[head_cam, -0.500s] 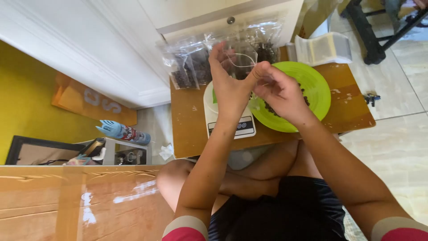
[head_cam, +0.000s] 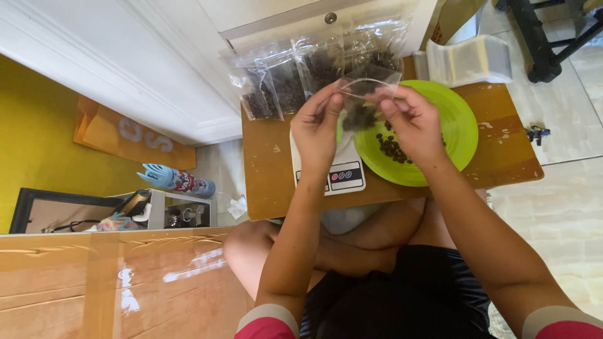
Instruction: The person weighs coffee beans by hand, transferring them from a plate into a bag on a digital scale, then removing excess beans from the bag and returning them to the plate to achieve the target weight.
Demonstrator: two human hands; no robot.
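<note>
Above the white kitchen scale (head_cam: 336, 168) on the low wooden table (head_cam: 270, 176), the left hand (head_cam: 317, 129) and the right hand (head_cam: 411, 122) are each pinching the top edge of a small clear zip bag (head_cam: 364, 100) partly filled with dark dried bits, holding its mouth between them. Several filled bags (head_cam: 295, 78) are already leaning in a row behind. A loose heap is remaining on the green plate (head_cam: 455, 122), and a stack of empty bags (head_cam: 468, 59) is waiting, so the packing looks roughly midway.
</note>
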